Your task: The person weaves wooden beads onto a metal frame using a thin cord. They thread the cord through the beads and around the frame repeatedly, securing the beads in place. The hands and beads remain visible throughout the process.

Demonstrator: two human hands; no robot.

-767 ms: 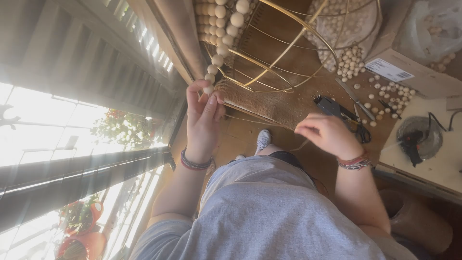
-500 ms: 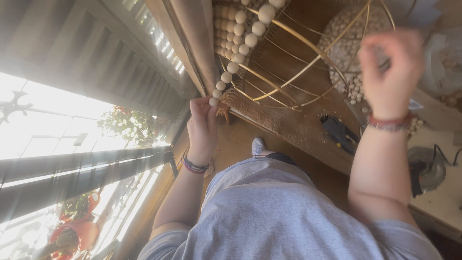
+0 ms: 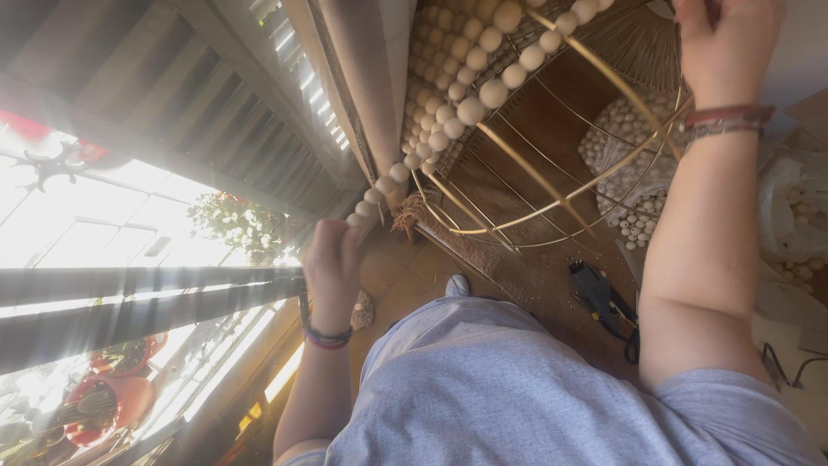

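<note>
1. A domed gold wire frame (image 3: 552, 185) of thin, smooth curved rods hangs at the top, its open ribs showing the brown worktop (image 3: 535, 276) behind.
2. Round, pale wooden beads cover the frame's left side in tight rows; one bead strand (image 3: 448, 121) trails down-left off its rim.
3. The left hand (image 3: 332, 263), fingers closed, pinches the strand's lower end.
4. The right hand (image 3: 729, 43) grips the frame's upper right edge; its fingertips are cut off, so I cannot tell their spread.
5. A black glue gun (image 3: 604, 298) lies near the worktop's edge.
</note>
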